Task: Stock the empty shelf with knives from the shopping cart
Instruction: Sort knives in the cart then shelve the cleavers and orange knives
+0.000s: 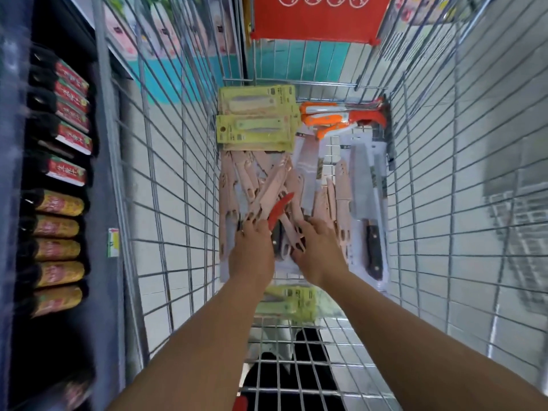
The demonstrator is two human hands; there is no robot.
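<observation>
A view straight down into a silver wire shopping cart point(166, 185) that fills most of the frame. Two bare forearms reach in from the bottom edge toward the middle of the cart floor.

The left hand point(252, 250), just left of centre, has its fingers curled down into a loose pile of pale pink sheathed knives point(261, 185); a red sheathed knife point(280, 209) rises from between its fingers and slants up to the right, and the hand appears to grip it. The right hand point(318, 250), just right of centre, lies with its fingers spread and bent over the same pink pile; whether it grasps anything cannot be told.

Above the pile, at upper centre, sit stacked yellow-green carded knife packs point(258, 120). To their right lie orange-and-white handled knives point(341, 117). Along the cart's right side lie large cleavers in clear packaging with dark handles point(369, 209). More yellow-green packs show, blurred, beneath the wrists.

At the left edge of the frame, a dark store shelf point(17, 143) holds rows of red and yellow packaged goods point(63, 161). A red sign panel point(320, 16) hangs at top centre.
</observation>
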